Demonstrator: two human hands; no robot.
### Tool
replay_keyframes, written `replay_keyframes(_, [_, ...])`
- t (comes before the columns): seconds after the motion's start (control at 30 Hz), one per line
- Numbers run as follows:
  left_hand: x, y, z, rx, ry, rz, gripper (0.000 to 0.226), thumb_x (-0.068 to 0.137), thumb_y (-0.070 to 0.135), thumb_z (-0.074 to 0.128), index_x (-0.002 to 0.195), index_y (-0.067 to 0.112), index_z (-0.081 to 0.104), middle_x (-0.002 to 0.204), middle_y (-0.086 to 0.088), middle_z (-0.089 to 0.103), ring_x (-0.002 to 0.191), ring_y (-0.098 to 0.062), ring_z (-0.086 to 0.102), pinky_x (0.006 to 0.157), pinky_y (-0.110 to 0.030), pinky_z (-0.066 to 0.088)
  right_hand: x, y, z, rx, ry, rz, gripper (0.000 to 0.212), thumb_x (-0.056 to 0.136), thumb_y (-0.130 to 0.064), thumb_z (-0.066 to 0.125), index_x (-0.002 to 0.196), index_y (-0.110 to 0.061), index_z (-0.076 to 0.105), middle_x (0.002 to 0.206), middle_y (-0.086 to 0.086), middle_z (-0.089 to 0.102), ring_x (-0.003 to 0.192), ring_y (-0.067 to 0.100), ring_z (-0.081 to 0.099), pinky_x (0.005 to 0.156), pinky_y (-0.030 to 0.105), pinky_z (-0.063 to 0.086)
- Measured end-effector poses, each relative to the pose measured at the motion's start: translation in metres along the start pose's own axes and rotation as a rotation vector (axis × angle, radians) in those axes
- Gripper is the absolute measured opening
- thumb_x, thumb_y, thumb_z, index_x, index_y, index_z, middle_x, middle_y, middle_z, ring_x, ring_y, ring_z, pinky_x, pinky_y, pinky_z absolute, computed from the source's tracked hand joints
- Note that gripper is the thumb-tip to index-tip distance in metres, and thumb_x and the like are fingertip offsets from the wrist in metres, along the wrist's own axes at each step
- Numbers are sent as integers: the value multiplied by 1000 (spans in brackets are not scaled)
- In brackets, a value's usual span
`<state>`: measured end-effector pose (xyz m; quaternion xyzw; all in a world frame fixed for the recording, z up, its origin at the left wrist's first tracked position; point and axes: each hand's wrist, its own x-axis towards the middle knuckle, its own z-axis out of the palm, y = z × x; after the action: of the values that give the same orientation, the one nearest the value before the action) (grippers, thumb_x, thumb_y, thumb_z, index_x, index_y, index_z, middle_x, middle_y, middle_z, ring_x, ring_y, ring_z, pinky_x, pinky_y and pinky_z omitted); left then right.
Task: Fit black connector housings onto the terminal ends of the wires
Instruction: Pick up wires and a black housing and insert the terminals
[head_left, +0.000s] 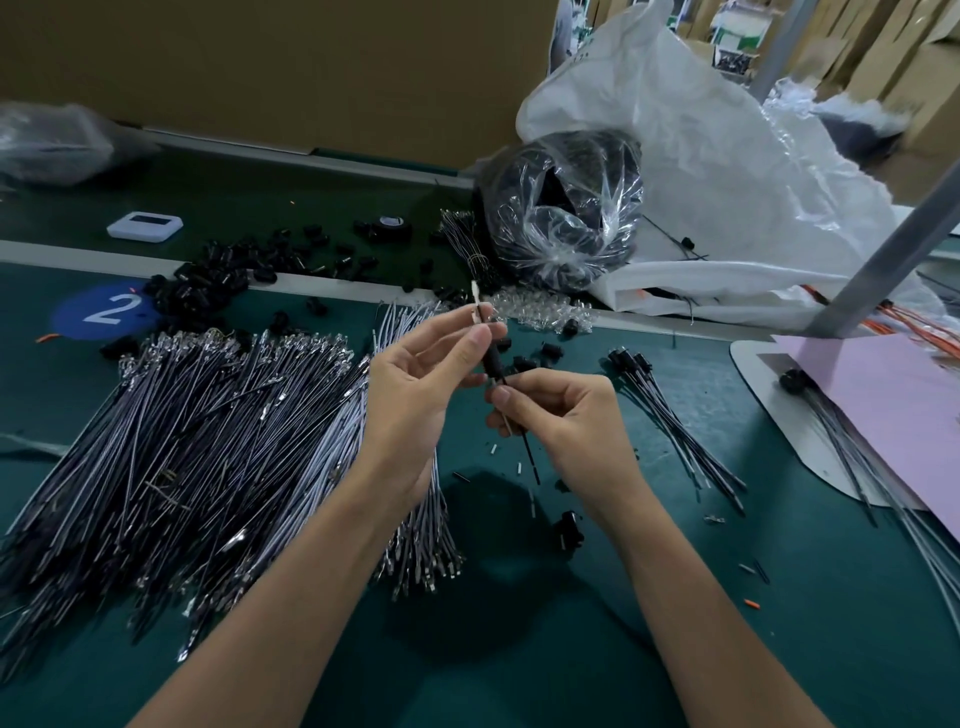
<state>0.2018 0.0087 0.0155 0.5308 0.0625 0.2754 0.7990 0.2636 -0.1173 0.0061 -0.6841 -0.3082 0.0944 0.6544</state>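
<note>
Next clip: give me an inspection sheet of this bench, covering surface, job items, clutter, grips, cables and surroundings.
Surface: green bench mat, blue sticker marked 2.
Job's things: terminal wire pile at left; loose black housings behind it; wires with housings at right.
Clutter: cut bits near the hands; white device at back.
Grips: left hand and right hand both pinch one held wire.
Cables: orange leads at far right.
Surroundings: clear bag of black parts, white sack, cardboard boxes.

wire heap (171, 441) left on bench (519, 649) | loose housings (218, 275) behind heap | small device (145, 226) far back left | bag (566, 208) behind centre | fitted wires (675, 415) right | sheet (883, 405) far right
</note>
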Motion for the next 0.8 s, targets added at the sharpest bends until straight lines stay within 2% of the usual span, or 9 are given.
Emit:
replay_keyframes(0.07, [1, 2, -2, -14, 32, 12, 20, 76, 25, 71, 94, 18, 75, 93, -4, 76, 91, -14, 70, 76, -27, 55, -1, 1, 1, -17, -8, 5, 15, 86, -7, 72, 80, -20, 76, 69, 3, 74, 64, 16, 70, 66, 23, 55])
replay_keyframes(0.17, [1, 4, -4, -29, 56, 19, 16, 74, 22, 72, 89, 17, 76, 88, -3, 76, 87, -13, 68, 71, -24, 52, -1, 0, 1, -27, -7, -5, 17, 86, -8, 72, 79, -23, 76, 70, 3, 74, 66, 17, 70, 68, 25, 56])
replay_keyframes(0.27, [1, 6, -5, -74, 68, 1, 17, 63, 23, 78, 79, 19, 79, 86, -3, 76, 84, -12, 68, 68, -21, 51, -1, -1, 1, -15, -3, -9, 17, 85, -8, 73, 79, -23, 77, 72, 4, 75, 67, 18, 71, 68, 25, 56])
replay_keyframes(0.37, [2, 7, -6, -114, 83, -15, 20, 54, 25, 82, 73, 18, 79, 83, -3, 76, 79, -11, 67, 66, -20, 51, -2, -1, 1, -31, 8, -16, 13, 83, -11, 75, 80, -24, 78, 75, 7, 75, 71, 28, 70, 71, 39, 60])
replay_keyframes(0.43, [3, 8, -6, -132, 90, -21, 23, 51, 25, 83, 72, 17, 78, 80, -2, 75, 75, -10, 67, 65, -19, 51, -2, -1, 2, -32, 21, -13, 16, 81, -10, 76, 82, -26, 78, 76, 10, 75, 69, 26, 68, 72, 45, 58])
replay_keyframes(0.5, [3, 8, -7, -145, 96, -31, 24, 50, 25, 83, 71, 16, 78, 79, -2, 75, 74, -9, 67, 65, -19, 51, -2, -1, 2, -16, 28, -2, 19, 80, -6, 77, 84, -25, 77, 74, 7, 75, 66, 21, 69, 68, 37, 58])
replay_keyframes(0.6, [4, 7, -7, -160, 107, -52, 25, 47, 25, 84, 70, 16, 77, 79, -2, 75, 74, -9, 68, 64, -18, 52, -2, -1, 2, -26, 29, -2, 15, 79, -3, 77, 82, -17, 73, 69, 8, 74, 61, 20, 70, 64, 22, 53])
replay_keyframes(0.8, [4, 8, -7, -195, 115, -75, 24, 44, 24, 85, 66, 17, 76, 76, -2, 75, 73, -9, 69, 65, -18, 53, -2, -2, 3, -38, 15, -18, 15, 85, 2, 70, 79, -12, 69, 73, 11, 74, 68, 23, 73, 64, 18, 51])
